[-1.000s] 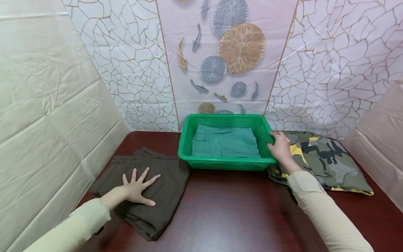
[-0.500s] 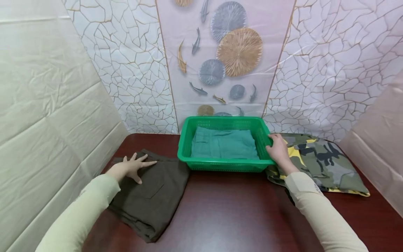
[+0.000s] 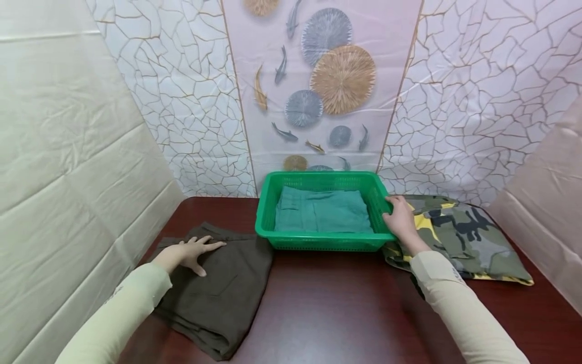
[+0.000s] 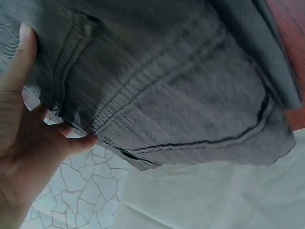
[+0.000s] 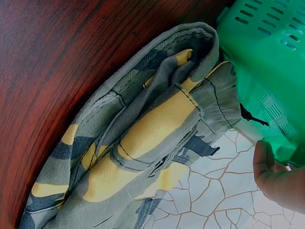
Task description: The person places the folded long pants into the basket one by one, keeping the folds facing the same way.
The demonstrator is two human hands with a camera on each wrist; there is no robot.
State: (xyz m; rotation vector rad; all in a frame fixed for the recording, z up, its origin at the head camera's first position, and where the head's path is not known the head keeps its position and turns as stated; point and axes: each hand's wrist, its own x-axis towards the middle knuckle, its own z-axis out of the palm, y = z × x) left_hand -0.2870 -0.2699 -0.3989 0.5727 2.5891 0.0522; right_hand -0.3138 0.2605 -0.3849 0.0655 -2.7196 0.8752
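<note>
A folded pair of dark brown trousers (image 3: 223, 288) lies on the left of the table. My left hand (image 3: 188, 255) rests on its upper left part with fingers spread. In the left wrist view the thumb lies on the cloth and the other fingertips (image 4: 88, 142) touch its edge. Folded teal trousers (image 3: 323, 210) lie flat inside a green plastic basket (image 3: 327, 240) at the back. My right hand (image 3: 402, 220) grips the basket's right rim. Beside the basket lie folded camouflage trousers (image 3: 464, 235), shown close up in the right wrist view.
The reddish-brown wooden table (image 3: 318, 308) ends at a patterned backdrop (image 3: 327, 91) behind the basket. Pale cloth walls (image 3: 82, 167) close in both sides. The camouflage trousers touch or nearly touch the basket's right end.
My left hand has slid from the middle of the brown trousers toward their far left edge. My right hand stays on the basket rim. The head view has tilted slightly upward.
</note>
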